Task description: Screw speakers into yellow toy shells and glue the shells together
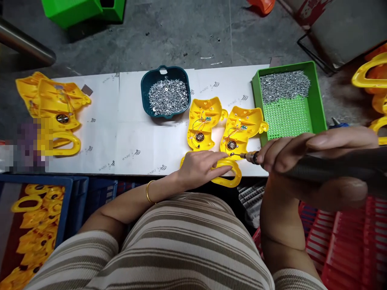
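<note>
Two yellow plastic toy shells lie open side up on the white paper, one (203,123) left of the other (242,127), each showing wires and a small round speaker. My left hand (202,167) rests flat on their handle ends near the table's front edge, fingers stretched out. My right hand (314,161) is wrapped round a dark electric screwdriver (338,165). Its tip (234,154) touches the right shell just below the speaker.
A teal bowl of screws (166,94) sits behind the left shell. A green tray (287,100) of screws stands at the right. Finished yellow shells (54,108) are stacked at the left. A blue crate (33,217) of yellow parts and a red crate (347,241) flank my lap.
</note>
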Motion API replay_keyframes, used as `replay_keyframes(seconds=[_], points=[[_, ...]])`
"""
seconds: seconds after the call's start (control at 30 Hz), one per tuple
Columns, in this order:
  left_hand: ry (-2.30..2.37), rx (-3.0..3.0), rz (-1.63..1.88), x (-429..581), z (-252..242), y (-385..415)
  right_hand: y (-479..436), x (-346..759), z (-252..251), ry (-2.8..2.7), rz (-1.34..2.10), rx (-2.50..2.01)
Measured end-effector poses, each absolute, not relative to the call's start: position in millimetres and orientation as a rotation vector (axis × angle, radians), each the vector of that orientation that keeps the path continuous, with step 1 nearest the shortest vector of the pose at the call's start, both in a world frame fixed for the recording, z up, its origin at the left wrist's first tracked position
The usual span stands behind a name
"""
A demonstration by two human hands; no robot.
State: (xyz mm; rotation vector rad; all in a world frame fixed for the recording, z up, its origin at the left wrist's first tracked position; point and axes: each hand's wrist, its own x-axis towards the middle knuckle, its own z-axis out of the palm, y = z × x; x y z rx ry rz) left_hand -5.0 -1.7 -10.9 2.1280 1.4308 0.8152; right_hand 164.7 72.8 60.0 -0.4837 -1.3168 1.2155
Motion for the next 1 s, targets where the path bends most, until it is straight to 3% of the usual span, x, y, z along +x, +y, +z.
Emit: replay_keyframes(seconds=[0.2,0.37,0.7,1.0], points=[[1.076,2.622,0.654,5.6,-11.8,-7.1,83.9,157.6,40.6,-1.301,1.132,-0.571],[0.976,2.662,0.443,11.4,-17.2,-6.2,87.9,149.9,30.7,-1.351,1.161,-0.526],[0.987,2.632,0.339,13.3,-20.7,-4.4,88.7,141.9,26.2,-1.303,1.235,-0.713],[0.875,2.566,0.309,17.5,-20.9,1.4,94.8,138.1,27.6,-1.494,1.226,-0.331]])
